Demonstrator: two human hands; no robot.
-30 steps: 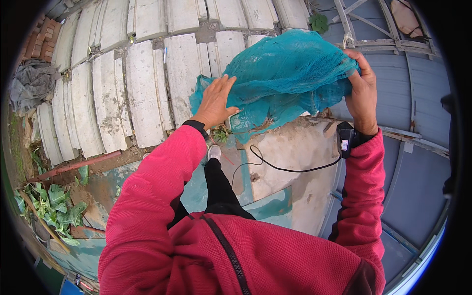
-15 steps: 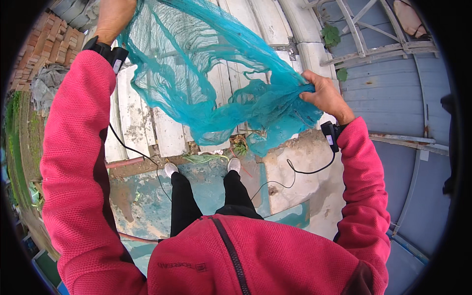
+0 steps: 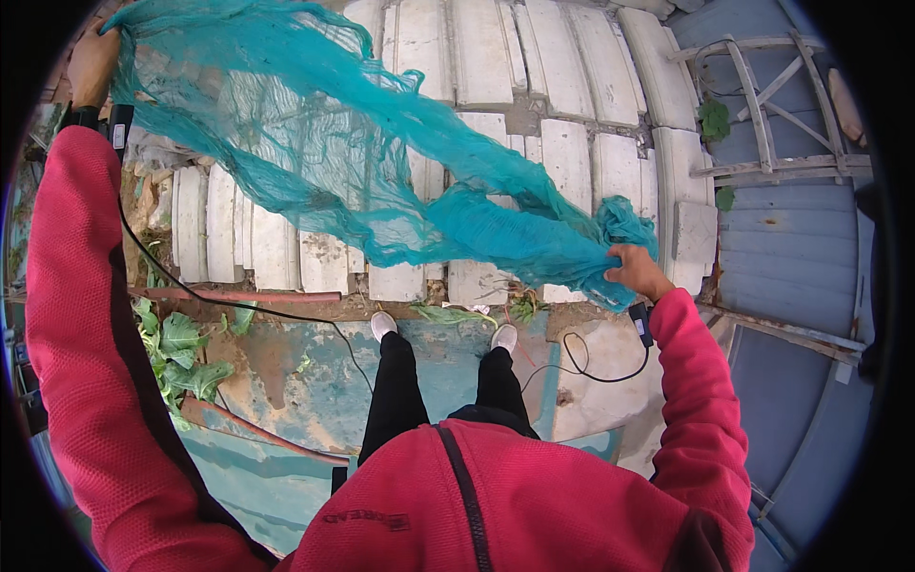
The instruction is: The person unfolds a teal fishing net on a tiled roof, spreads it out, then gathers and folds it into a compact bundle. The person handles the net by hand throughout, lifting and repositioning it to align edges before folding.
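A teal mesh net point(image 3: 477, 224), thin and see-through in places, stretches across the upper part of the head view between my hands. At the far left, my left hand point(image 3: 92, 65) grips one corner of it with the arm reaching well out. My right hand point(image 3: 637, 274) pinches a bunched part of the net at the right, closer to my body. A small crumpled clump of netting stands up just beyond those fingers. Between the hands the net sags over pale slabs point(image 3: 577, 157), which show through its thin areas.
I stand on a worn green-painted surface point(image 3: 315, 357). Leafy plants point(image 3: 195, 357) and a reddish pipe point(image 3: 276, 434) lie to the left. A wooden frame point(image 3: 762, 105) rests on blue metal sheeting point(image 3: 791, 224) at right. A black cable point(image 3: 224, 303) runs from my left wrist.
My hands have moved farther apart, the left one outward to the left. The net between them is drawn out longer and spread wider over the slabs.
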